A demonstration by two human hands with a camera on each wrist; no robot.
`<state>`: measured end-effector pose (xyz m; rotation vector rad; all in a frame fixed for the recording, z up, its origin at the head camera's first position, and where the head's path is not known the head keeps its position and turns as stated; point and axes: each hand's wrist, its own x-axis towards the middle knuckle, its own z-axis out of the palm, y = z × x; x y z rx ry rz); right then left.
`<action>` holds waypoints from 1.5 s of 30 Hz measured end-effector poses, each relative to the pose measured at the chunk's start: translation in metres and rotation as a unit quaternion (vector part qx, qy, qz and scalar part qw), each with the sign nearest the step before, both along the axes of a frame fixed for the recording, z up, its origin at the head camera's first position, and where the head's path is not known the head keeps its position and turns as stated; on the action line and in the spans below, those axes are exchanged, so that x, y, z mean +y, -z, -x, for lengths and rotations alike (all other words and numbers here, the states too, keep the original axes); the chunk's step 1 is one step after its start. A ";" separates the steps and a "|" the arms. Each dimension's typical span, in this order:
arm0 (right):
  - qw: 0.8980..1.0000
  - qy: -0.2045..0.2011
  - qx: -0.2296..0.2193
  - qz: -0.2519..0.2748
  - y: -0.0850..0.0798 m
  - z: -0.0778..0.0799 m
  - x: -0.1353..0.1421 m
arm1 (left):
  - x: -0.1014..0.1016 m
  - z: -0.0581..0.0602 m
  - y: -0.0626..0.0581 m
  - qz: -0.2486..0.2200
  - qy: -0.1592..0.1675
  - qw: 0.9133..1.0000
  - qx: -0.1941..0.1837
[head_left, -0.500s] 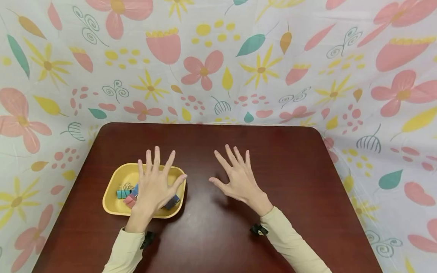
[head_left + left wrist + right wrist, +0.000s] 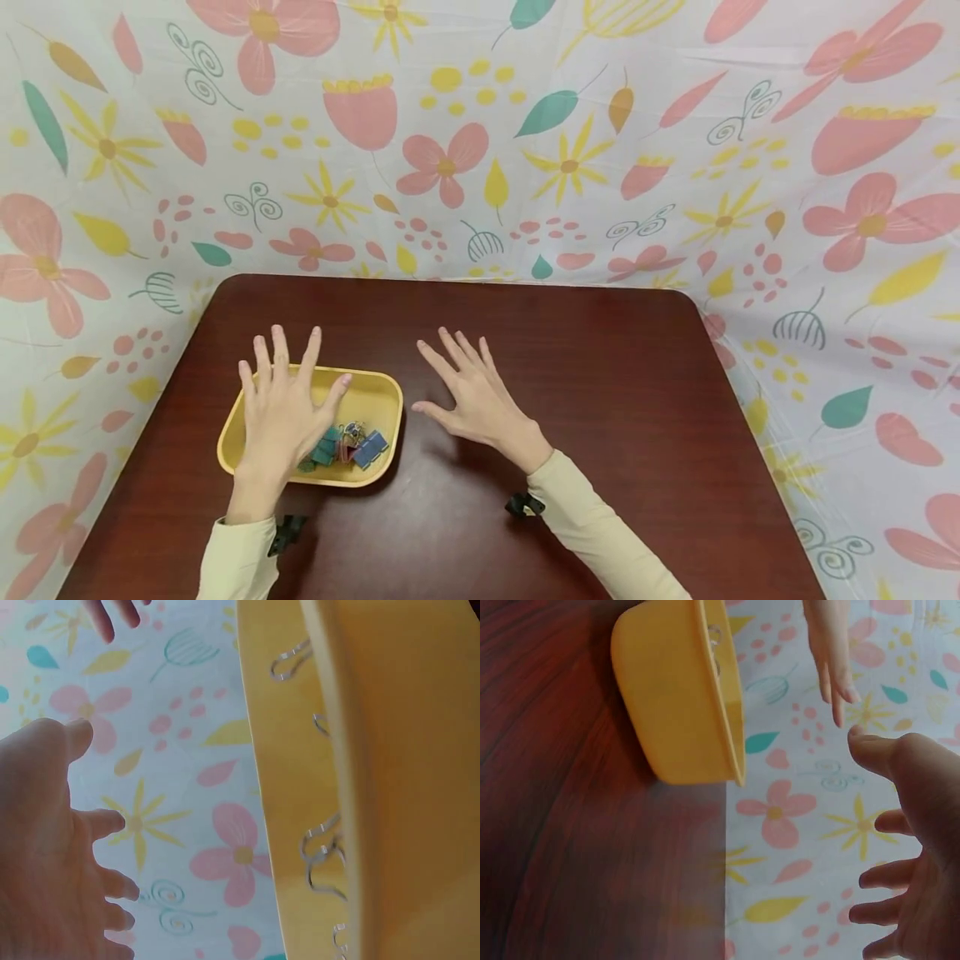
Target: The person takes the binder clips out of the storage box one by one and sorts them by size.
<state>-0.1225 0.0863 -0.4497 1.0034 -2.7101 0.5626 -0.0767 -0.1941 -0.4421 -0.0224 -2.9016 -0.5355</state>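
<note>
In the head view my left hand (image 2: 281, 421) hovers above the left part of a yellow plastic basin (image 2: 393, 417), fingers spread and holding nothing. Inside the basin lie several binder clips: a blue one (image 2: 371, 450) and a teal one (image 2: 326, 447) show, with a reddish one between them partly hidden. Silver wire handles (image 2: 322, 847) of clips peek over the rim in the left wrist view. My right hand (image 2: 480, 400) is held in the air to the right of the basin, its fingers spread, touching nothing.
The basin stands on the left side of a dark reddish-brown table (image 2: 600, 400) with rounded far corners. A white cloth (image 2: 465, 83) printed with flowers and leaves hangs behind and beside the table. Small black devices (image 2: 525, 505) are strapped at both wrists.
Both hands have shifted to the left, fingers still spread. The left one has moved across the basin, so the clips on its right side now show and those on the left are covered.
</note>
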 end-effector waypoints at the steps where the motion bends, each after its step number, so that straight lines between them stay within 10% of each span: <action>1: 1.000 -0.004 0.000 -0.003 0.000 0.001 -0.003 | -0.003 -0.001 0.000 -0.003 -0.003 1.000 -0.002; 28: 0.982 -0.185 -0.035 -0.001 0.025 -0.010 -0.077 | -0.099 -0.032 0.047 -0.098 -0.136 0.986 -0.023; 38: 0.966 -0.241 -0.093 -0.018 0.039 -0.007 -0.088 | -0.104 -0.031 0.074 -0.239 -0.254 0.933 0.085; 45: 0.955 -0.257 -0.145 -0.013 0.044 -0.004 -0.092 | -0.100 -0.028 0.084 -0.330 -0.253 0.904 0.101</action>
